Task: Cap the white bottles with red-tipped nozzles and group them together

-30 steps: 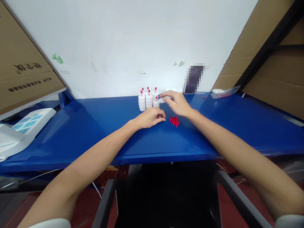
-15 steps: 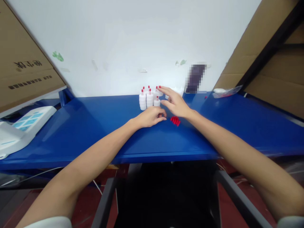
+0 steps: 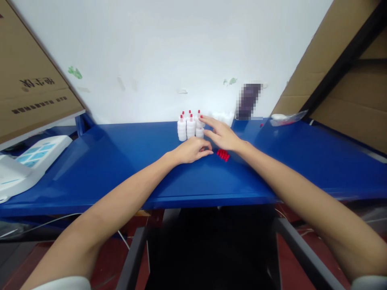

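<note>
Several white ribbed bottles with red tips (image 3: 182, 131) stand close together on the blue table. At their right side, my right hand (image 3: 222, 133) has thumb and index finger closed around a white red-tipped piece (image 3: 200, 122). This piece sits directly above a short white bottle (image 3: 199, 131); whether they touch is hard to see. My left hand (image 3: 195, 150) rests on the table in front of the bottles, fingers curled and partly hidden, so its contents cannot be made out. Small red caps (image 3: 223, 155) lie in a pile between the hands.
More white pieces (image 3: 225, 118) stand behind my right hand by the wall. A pixelated dark phone-like object (image 3: 248, 101) leans there, and a clear plastic bag (image 3: 288, 117) lies to its right. Cardboard (image 3: 36, 80) and a white-and-blue device (image 3: 36, 155) are at left.
My right hand has come down slightly and to the left, bringing the red-tipped piece over the short bottle, whose tip is now covered. The left hand stays almost still.
</note>
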`<act>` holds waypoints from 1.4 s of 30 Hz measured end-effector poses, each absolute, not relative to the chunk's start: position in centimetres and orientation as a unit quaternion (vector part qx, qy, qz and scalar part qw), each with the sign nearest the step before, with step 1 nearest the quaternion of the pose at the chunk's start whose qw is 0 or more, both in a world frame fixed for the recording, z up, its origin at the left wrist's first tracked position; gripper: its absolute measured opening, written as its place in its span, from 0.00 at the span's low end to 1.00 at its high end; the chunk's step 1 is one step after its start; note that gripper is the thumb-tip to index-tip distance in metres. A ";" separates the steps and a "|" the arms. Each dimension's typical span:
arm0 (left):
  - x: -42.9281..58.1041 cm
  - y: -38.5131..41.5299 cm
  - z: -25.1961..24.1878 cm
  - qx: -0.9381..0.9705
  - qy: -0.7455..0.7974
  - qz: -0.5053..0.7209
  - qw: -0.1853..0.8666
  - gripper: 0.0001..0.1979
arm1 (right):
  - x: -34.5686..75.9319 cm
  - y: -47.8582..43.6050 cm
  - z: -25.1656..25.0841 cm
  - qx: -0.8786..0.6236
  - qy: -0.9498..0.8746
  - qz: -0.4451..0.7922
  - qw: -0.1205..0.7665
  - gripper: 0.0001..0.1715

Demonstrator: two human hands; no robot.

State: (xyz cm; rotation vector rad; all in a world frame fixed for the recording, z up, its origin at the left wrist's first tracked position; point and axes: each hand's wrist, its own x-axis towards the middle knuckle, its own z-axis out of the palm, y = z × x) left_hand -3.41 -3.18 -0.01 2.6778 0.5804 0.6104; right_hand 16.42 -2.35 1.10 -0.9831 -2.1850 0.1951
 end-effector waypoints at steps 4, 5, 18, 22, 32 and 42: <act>-3.4 -3.4 0.1 0.937 0.218 0.215 0.170 0.14 | 16.4 -2.4 1.0 -0.386 -0.849 0.080 0.353 0.30; -3.4 -3.4 0.2 0.936 0.224 0.214 0.170 0.17 | 16.4 -2.3 1.0 -0.387 -0.848 0.080 0.353 0.30; -3.7 -3.1 0.1 0.916 0.265 0.244 0.178 0.29 | 16.4 -2.9 1.9 -0.413 -0.814 0.057 0.405 0.22; -3.6 -2.6 0.0 0.860 0.328 0.331 0.207 0.29 | 16.6 -2.8 2.0 -0.436 -0.796 0.018 0.420 0.24; -3.2 -2.7 0.1 0.797 0.389 0.358 0.291 0.22 | 17.1 -2.3 2.4 -0.459 -0.768 0.014 0.446 0.09; -2.4 -3.3 0.5 0.729 0.409 0.330 0.438 0.10 | 16.9 -2.3 2.3 -0.443 -0.727 0.116 0.512 0.16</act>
